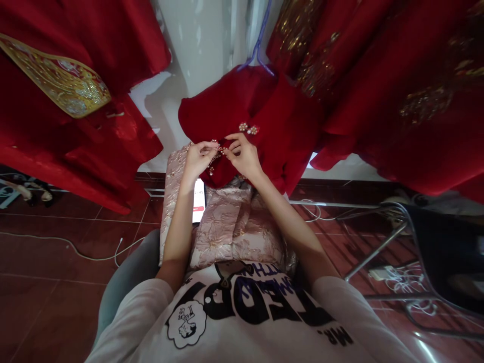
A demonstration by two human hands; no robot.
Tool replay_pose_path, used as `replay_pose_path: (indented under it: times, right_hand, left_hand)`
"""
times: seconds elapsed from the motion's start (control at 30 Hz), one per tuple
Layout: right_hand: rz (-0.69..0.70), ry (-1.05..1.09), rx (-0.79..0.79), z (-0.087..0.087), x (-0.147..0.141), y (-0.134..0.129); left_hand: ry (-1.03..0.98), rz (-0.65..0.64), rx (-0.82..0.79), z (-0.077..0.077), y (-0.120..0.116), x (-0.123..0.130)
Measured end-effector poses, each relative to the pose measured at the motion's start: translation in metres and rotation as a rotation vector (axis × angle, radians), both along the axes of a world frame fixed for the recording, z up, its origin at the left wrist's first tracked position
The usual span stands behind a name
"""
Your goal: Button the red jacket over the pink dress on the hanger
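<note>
A red velvet garment hangs from a purple hanger, its lower part resting over a pink brocade cloth on my lap. Beaded flower ornaments sit on its front. My left hand pinches a small beaded ornament at the garment's lower left. Close beside it, my right hand has thumb and forefinger together at the same ornament's right side. The exact parts between the fingertips are too small to make out.
A lit phone lies beside my left forearm. Red garments with gold decoration hang left and right. A dark chair stands at the right, near white cables on the tiled floor.
</note>
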State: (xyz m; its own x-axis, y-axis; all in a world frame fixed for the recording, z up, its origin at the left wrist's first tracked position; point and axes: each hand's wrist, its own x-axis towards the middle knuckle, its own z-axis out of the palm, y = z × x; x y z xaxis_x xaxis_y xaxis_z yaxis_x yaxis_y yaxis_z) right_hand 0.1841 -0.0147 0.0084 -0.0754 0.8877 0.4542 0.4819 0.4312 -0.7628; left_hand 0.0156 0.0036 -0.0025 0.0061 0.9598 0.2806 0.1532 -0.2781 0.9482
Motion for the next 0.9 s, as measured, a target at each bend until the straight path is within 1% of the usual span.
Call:
replay_pose_path:
  times: [0.1,0.3,0.4,0.53,0.67,0.73,0.8,0.9]
  right_hand:
    - [-0.011,-0.007,0.019,-0.001,-0.002,0.001]
    - [-0.027,-0.027,0.038,-0.003,-0.007,0.003]
    - [-0.033,-0.023,0.04,-0.005,-0.008,0.004]
    - [-0.034,-0.022,0.042,-0.004,-0.008,0.004]
    - [0.05,0.001,-0.03,0.003,0.006,-0.008]
    - [0.099,-0.017,-0.091,0.008,0.02,-0.018]
    - [0.135,-0.093,-0.162,0.011,0.038,-0.029]
    - [0.159,-0.298,-0.216,0.014,0.063,-0.042]
  left_hand:
    - [0.037,0.02,0.061,0.001,-0.002,0.003]
    - [0.163,0.136,0.135,0.003,-0.007,0.005]
    - [0.221,0.122,0.167,0.005,-0.01,0.003]
    - [0.204,0.068,0.161,0.003,-0.007,0.002]
    - [0.128,0.077,0.107,-0.002,-0.002,-0.004]
    - [0.149,0.071,0.07,-0.005,-0.001,-0.013]
    - [0.269,0.016,0.006,-0.007,-0.002,-0.023]
    - [0.488,-0.11,-0.186,-0.009,-0.006,-0.035]
